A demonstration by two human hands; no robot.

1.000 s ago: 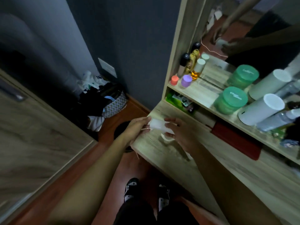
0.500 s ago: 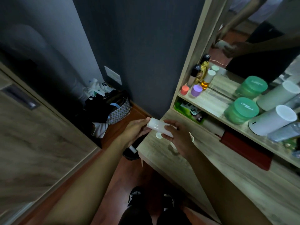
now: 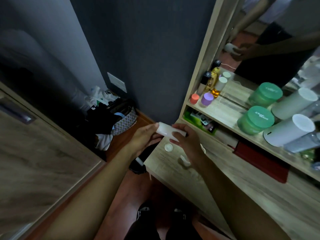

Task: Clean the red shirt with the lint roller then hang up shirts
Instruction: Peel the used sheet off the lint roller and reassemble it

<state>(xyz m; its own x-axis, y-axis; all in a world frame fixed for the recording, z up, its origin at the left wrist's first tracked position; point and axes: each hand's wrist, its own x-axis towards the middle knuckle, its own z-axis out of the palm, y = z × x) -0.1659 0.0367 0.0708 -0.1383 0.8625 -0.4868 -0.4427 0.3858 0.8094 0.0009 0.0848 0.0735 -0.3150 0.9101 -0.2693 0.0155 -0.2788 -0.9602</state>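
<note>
Both my hands hold a white lint roller (image 3: 166, 129) above the left corner of a wooden dresser top (image 3: 187, 181). My left hand (image 3: 144, 138) grips its left end from below. Fingers of my right hand (image 3: 186, 142) wrap over its right part. Its handle is hidden behind my right hand. A small white round cap (image 3: 168, 147) and a white piece (image 3: 185, 161) lie on the dresser under my hands. No red shirt is in view.
A shelf holds a green jar (image 3: 256, 120), white cylinders (image 3: 288, 130), a purple pot (image 3: 207, 99) and bottles before a mirror. A red flat case (image 3: 261, 161) lies under the shelf. A basket of clothes (image 3: 121, 118) stands in the floor corner. A wooden wardrobe door (image 3: 38, 163) is at left.
My hands have lifted the lint roller off the dresser top, uncovering the small white cap beneath. The camera has tilted up slightly.
</note>
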